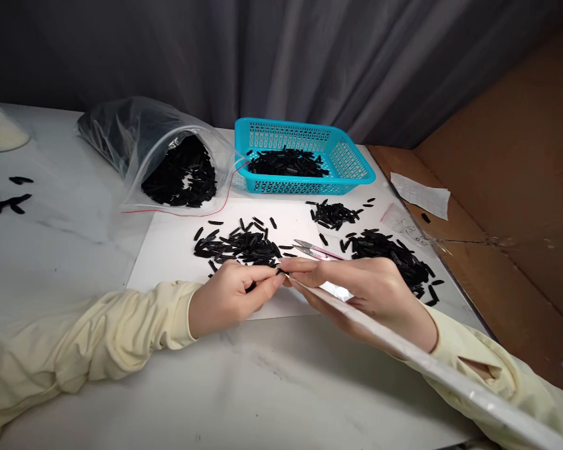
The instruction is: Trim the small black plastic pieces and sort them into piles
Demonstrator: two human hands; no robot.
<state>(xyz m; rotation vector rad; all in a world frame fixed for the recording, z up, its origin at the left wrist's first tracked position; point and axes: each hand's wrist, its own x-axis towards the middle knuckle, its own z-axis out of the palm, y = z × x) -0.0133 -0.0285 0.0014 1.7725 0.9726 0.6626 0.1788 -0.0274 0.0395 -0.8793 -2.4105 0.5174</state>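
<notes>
My left hand (229,292) pinches a small black strip-shaped piece (280,270) between thumb and fingertips. My right hand (378,287) meets it there, its fingers closed at the other end of the piece, which is mostly hidden by fingertips. A long pale strip (385,325) slants from by the right fingertips across the right forearm to the lower right. Just behind the hands, a heap of similar black pieces (246,245) lies on a white sheet (162,250). Small snips with pink handles (316,251) rest beyond the right fingers, beside another black heap (389,250).
A blue perforated basket (309,186) at the back holds black pieces. Left of it, an open clear plastic bag (131,131) spills more of them. A smaller heap (335,214) lies before the basket. Cardboard (507,169) bounds the right side, with a paper slip (422,195).
</notes>
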